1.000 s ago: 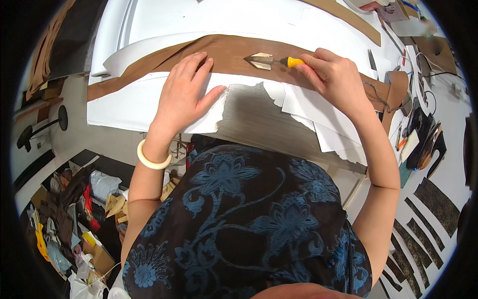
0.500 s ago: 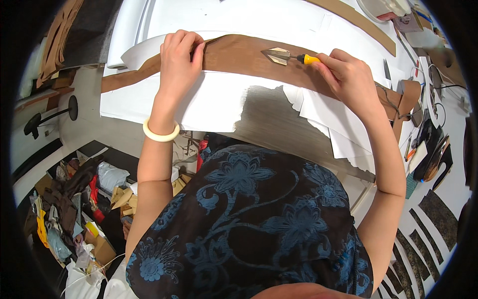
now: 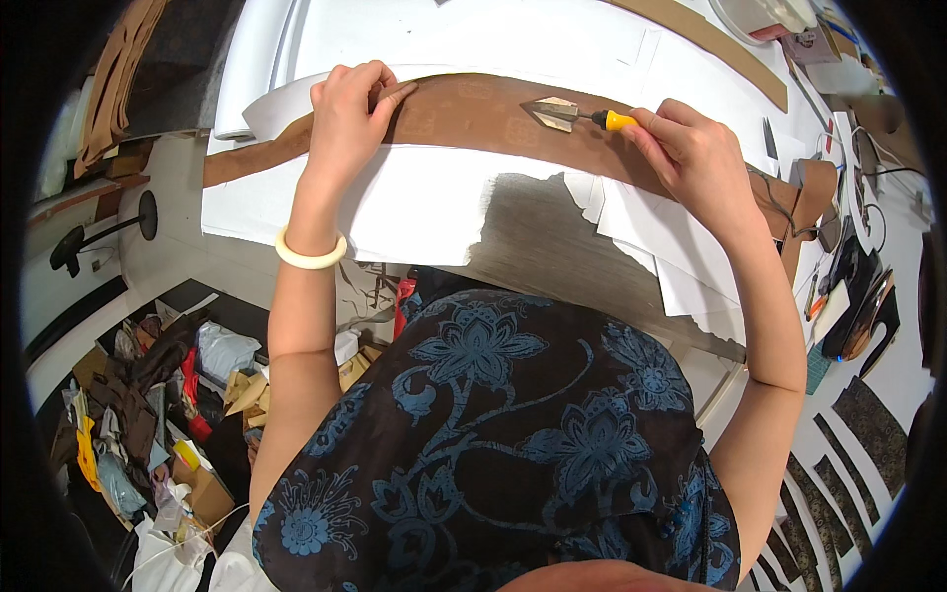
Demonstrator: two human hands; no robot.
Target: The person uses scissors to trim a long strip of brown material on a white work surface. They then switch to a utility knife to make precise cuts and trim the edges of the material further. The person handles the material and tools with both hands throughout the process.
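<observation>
A long brown strip [image 3: 454, 113], which looks like leather, curves across the white paper. Its upper edge is between the thumb and fingers of my left hand [image 3: 350, 113]. In my right hand [image 3: 695, 153] is a yellow-handled tool [image 3: 557, 113] with a black collar and a pointed, spade-shaped metal head. That head points left and lies over the middle of the strip; whether it presses on the surface I cannot tell. My right fingers are closed round the handle, hiding its rear end. Faint rectangular marks show on the strip around the metal head.
White paper [image 3: 424, 197] covers much of the table, with torn edges over dark wood [image 3: 552, 227]. A brown board strip [image 3: 700, 44] lies at the back. Tweezers [image 3: 769, 138], cords and tools crowd the right. A heap of scraps [image 3: 148, 395] is at lower left.
My left hand has shifted slightly left, its thumb now stretched along the strip. The strip's raised upper edge lies flatter. The yellow-handled tool has moved only slightly.
</observation>
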